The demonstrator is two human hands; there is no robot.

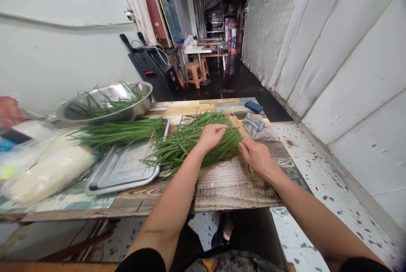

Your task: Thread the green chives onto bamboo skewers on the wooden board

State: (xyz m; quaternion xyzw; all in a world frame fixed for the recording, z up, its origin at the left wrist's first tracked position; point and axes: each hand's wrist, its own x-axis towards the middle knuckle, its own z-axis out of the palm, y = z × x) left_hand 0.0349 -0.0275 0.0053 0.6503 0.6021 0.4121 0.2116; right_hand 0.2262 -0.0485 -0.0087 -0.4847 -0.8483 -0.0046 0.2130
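A large pile of green garlic chives (180,145) lies across the table in front of me. My left hand (213,137) is over the pile, its fingers pinched together and pointing right; what they hold is too small to make out. At the pile's right end, my right hand (256,155) is closed beside the cut ends of the chives, and its grip is partly hidden. Thin wooden skewers (237,125) lie in a bundle along that end, passing behind and beneath my right hand. A neat row of chives (127,131) with skewer ends showing rests on a metal tray (123,174) to the left.
Behind the tray stands a steel bowl (139,105) with loose chives. A plastic bag with pale contents (50,174) sits at the far left. A grey cloth (258,127) and a blue box (253,106) lie at the table's right end. A wall runs along the right.
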